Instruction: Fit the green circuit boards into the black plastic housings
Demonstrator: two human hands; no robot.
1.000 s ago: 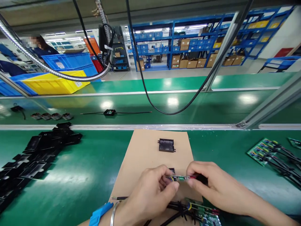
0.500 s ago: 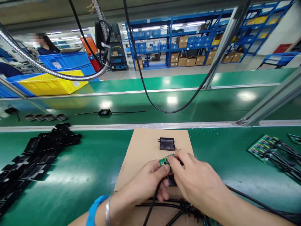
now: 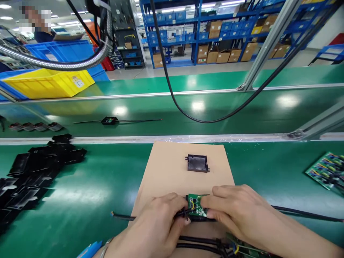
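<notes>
A green circuit board [image 3: 197, 205] lies low over the cardboard, with a black plastic edge showing beneath and beside it. My left hand [image 3: 161, 222] pinches the black cable [image 3: 183, 213] where it meets the board's left side. On the board's right edge, the fingers of my right hand [image 3: 233, 208] are closed. Black cable stretches out past both hands, its stripped left end [image 3: 112, 214] over the green table. Farther up the cardboard lies a separate black plastic case [image 3: 197, 163], its hollow side up. My fingers hide part of the board.
Beneath the work is a cardboard sheet [image 3: 166, 168]. Black plastic cases [image 3: 45, 165] are heaped at left; wired circuit boards [image 3: 326, 170] lie at right. More cables [image 3: 199, 240] cross the near edge. A black cable [image 3: 212, 121] hangs in front. Behind the rail lies a cased board [image 3: 109, 120].
Both hands have lowered the circuit board from a tilted hold to near the cardboard, now flatter. The cable now runs out to the left and right. The view has shifted slightly.
</notes>
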